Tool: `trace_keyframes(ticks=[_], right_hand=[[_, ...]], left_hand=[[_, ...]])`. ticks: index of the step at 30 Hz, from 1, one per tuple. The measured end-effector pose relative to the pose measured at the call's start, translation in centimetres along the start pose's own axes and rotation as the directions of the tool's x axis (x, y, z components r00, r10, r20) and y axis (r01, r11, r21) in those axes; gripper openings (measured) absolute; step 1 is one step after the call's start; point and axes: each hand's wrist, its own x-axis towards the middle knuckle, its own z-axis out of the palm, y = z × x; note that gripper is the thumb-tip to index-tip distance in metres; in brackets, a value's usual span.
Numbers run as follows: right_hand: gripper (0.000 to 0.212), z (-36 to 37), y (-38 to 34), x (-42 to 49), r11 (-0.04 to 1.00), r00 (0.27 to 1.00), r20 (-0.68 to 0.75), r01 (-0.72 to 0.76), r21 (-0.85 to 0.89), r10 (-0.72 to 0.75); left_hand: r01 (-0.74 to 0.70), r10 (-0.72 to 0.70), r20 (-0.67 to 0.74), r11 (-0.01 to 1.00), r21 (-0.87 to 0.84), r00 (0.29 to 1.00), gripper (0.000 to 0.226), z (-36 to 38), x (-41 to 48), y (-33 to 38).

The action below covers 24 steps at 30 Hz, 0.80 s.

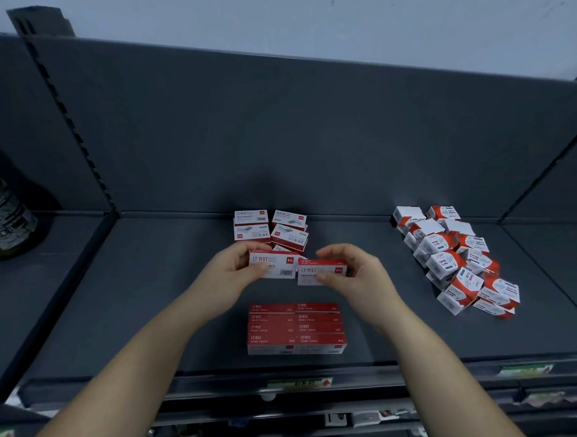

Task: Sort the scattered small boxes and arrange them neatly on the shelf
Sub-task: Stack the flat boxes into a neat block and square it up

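Above the middle of the shelf, each hand holds one staple box: the left hand pinches the left box, the right hand the right box, fingers narrowed onto the edges. To do this well, I would turn both boxes red side up and set them flush behind the neat block just nearer. Loose boxes lie beyond; a clip-box pile sits right.
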Motion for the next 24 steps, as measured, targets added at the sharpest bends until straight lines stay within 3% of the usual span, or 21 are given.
trace_keyframes(ticks=[6, 10, 13, 19, 24], right_hand=[[0.014, 0.4, 2.5, 0.5, 0.976, 0.984, 0.049, -0.161, -0.145, 0.170], [0.010, 0.6, 3.9, 0.7, 0.966, 0.981, 0.061, -0.167, -0.199, 0.183], [0.009, 0.5, 3.9, 0.5, 0.972, 0.982, 0.087, -0.147, -0.184, 0.165], [0.013, 0.8, 4.6, -0.8, 0.972, 0.981, 0.153, -0.081, -0.221, 0.117], [0.017, 0.9, 4.9, -1.3, 0.972, 0.986, 0.156, -0.025, -0.234, 0.063]], left_hand=[[0.124, -0.127, 0.001, 0.975, 0.182, 0.992, 0.016, 0.0, 0.6, -3.1], [0.183, -0.189, -0.030, 0.886, 0.426, 0.982, 0.007, 0.6, 0.8, -4.6], [0.172, -0.169, -0.047, 0.886, 0.430, 0.985, 0.022, 1.1, 0.7, -4.8], [0.111, -0.151, 0.052, 0.882, 0.458, 0.987, 0.037, 1.3, 0.0, -6.0], [0.037, -0.090, 0.080, 0.863, 0.504, 0.993, 0.017, 1.1, -0.7, -6.4]])
